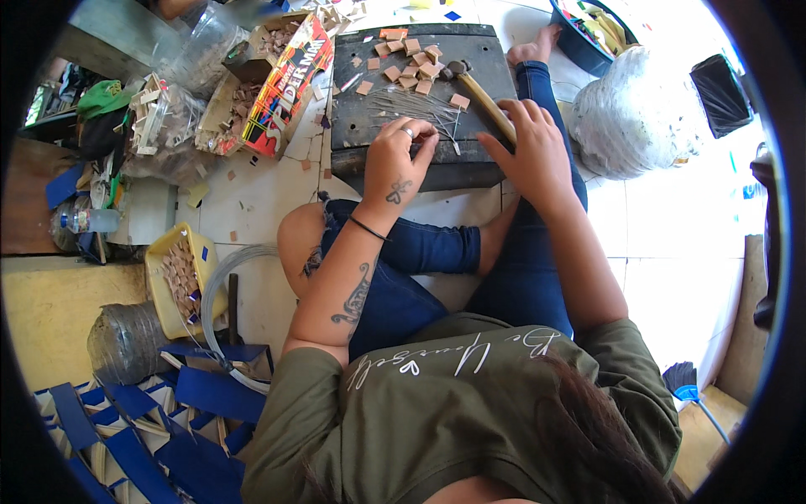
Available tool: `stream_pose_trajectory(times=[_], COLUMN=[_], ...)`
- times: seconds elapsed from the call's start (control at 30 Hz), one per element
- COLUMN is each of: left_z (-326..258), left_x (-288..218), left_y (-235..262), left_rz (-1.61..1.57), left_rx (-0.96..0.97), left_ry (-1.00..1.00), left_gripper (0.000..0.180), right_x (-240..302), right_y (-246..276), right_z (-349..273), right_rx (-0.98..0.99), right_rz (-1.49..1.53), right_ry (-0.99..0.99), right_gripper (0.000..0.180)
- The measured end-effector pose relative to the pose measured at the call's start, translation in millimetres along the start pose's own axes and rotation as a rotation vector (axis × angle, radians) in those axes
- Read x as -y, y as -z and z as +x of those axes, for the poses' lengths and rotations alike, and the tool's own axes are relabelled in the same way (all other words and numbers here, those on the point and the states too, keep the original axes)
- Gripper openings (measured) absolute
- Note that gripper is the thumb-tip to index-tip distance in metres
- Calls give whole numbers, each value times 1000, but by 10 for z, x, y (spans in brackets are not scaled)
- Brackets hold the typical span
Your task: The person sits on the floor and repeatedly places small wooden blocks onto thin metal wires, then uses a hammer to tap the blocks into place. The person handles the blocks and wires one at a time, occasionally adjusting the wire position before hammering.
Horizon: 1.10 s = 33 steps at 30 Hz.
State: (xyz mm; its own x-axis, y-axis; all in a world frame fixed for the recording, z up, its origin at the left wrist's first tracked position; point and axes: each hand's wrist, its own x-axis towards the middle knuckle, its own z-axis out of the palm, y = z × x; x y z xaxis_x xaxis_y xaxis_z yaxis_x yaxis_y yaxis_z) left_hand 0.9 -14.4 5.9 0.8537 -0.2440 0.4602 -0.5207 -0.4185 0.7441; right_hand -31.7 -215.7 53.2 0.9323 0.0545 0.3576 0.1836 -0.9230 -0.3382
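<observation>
Hammer [483, 99], resting on the black block [353, 126] beside thin wires [411, 105]. My right hand [537, 155] parts its fingers about the handle; my left [395, 160] pinches, contents indiscernible. I judge this positioning; next calls for a firmer handle grip.

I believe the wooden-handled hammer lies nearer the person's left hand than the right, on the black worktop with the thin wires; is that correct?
Not quite: the head view shows the hammer nearer the right hand. It does lie on the black worktop with the thin wires.
</observation>
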Motion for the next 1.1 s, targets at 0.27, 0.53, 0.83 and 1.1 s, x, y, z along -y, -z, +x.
stream_pose_trajectory(times=[0.27, 0.53, 0.83, 1.1], left_z=[-23, 9, -14, -20], left_x=[95, 103, 155, 149], left_y=[-78, -84, -116, -138], left_rz=[81, 71, 72, 43], left_rx=[-80, -100, -99, -124], left_ry=[-88, -121, -128, -132], left_gripper=[9, 9, 10, 9], right_x=[-324, -126, 132, 157], right_y=[-139, 498, 765, 746], right_z=[-416, -596, -863, -855], right_rx=[129, 379, 186, 209], right_rz=[-4, 758, 443, 385], right_ry=[-117, -388, 1, 37], right_gripper=[47, 38, 41, 45])
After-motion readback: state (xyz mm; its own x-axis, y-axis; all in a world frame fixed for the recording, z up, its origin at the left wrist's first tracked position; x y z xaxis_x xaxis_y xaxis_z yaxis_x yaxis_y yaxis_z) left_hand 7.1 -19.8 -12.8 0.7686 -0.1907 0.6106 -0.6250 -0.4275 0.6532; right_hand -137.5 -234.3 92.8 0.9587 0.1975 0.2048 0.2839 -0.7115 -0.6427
